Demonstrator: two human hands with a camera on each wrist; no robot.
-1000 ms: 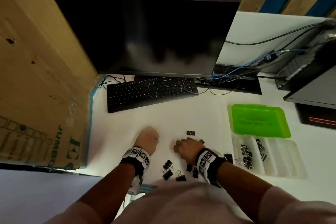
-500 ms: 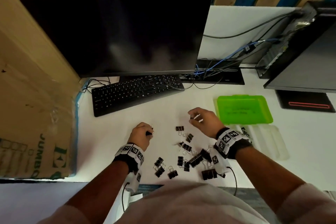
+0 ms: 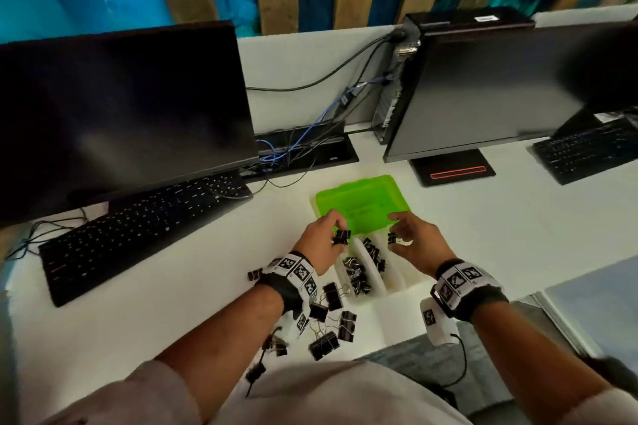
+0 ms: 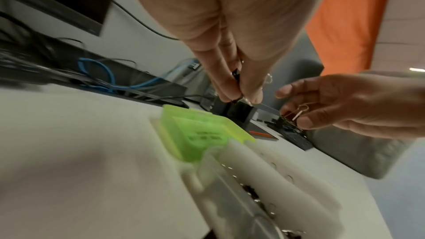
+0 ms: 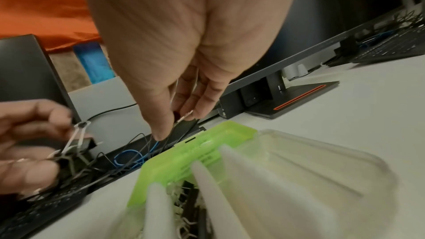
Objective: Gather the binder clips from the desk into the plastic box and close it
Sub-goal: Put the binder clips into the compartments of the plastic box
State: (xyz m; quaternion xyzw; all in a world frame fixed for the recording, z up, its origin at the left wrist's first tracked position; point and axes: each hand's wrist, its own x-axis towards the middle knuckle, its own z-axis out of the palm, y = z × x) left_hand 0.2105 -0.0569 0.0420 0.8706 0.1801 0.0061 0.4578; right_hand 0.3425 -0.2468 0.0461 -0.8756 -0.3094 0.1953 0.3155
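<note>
The clear plastic box (image 3: 407, 281) lies open on the white desk, its green lid (image 3: 362, 205) folded back behind it. Several black binder clips (image 3: 359, 278) fill its left compartments. My left hand (image 3: 336, 231) hovers over the box's far left end and pinches a small bunch of clips (image 3: 342, 236). My right hand (image 3: 397, 233) hovers beside it over the middle compartments, pinching one clip (image 3: 392, 238). The left wrist view shows a clip (image 4: 235, 75) between my left fingers (image 4: 226, 86). In the right wrist view my right fingertips (image 5: 162, 132) hold a clip (image 5: 184, 122) above the lid (image 5: 195, 150).
Several loose binder clips (image 3: 326, 324) lie on the desk under my left wrist. A keyboard (image 3: 145, 228) and monitor (image 3: 121, 114) stand at the left. Cables (image 3: 297, 145) run behind the box. A second monitor (image 3: 483, 93) and keyboard (image 3: 587, 152) are at the right.
Both hands left the loose clips near the desk's front edge and moved right to hover over the open box, each carrying clips. The head view swung right.
</note>
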